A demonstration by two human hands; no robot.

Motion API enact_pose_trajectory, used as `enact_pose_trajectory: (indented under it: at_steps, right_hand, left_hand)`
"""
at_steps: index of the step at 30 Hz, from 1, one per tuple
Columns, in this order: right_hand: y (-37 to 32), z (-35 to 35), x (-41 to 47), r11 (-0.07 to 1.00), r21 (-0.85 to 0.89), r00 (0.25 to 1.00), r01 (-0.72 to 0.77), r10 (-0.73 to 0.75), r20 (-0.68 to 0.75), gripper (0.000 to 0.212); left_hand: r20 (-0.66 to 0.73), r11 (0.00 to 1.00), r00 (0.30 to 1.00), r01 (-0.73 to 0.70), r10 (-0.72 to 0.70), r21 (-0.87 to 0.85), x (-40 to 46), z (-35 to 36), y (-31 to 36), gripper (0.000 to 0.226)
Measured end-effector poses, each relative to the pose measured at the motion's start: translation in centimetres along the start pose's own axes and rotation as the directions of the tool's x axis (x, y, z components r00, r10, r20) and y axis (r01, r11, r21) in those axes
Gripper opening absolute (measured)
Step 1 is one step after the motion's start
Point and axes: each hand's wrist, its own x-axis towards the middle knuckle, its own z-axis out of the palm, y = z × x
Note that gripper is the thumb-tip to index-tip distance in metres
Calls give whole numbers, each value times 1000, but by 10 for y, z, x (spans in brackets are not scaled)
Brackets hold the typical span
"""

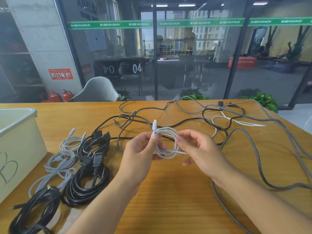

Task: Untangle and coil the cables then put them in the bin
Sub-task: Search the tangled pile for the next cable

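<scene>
While the left hand [141, 149] pinches the white cable [166, 142] coil by its plug (keeping loops together), the right hand [197, 147], fingers curled, pinches the next loop.

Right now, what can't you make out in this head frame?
- Bin: inside hidden by its own wall; left side cut off by the frame edge.
- White cable: left hand and right hand cover parts of the coil, so the loop count is unclear.
- Braided cable: runs off the right and bottom edges.
- Black coil: cut off at the bottom.
</scene>
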Motion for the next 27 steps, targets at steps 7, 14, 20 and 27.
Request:
enact_pose_trajectory:
  at_steps: [7,14,20,27]
  right_hand:
    - [-5,-4,-2,998,7,993,-59,58,102,24]
    - [-7,-4,1,975,203,996,-91,90,13,19]
    - [-7,-2,2,925,361,989,-117,140,-38,12]
    - [2,2,2,916,374,989,-144,141,35,39]
  left_hand:
    - [-63,999,998,-26,28,47,5,-6,-2,20]
    - [-104,999,994,-38,36,-18,6,-2,-2,25]
    - [-56,1000,998,-25,24,-16,4,1,-2,26]
    - [62,999,998,9,-6,-48,1,-2,2,29]
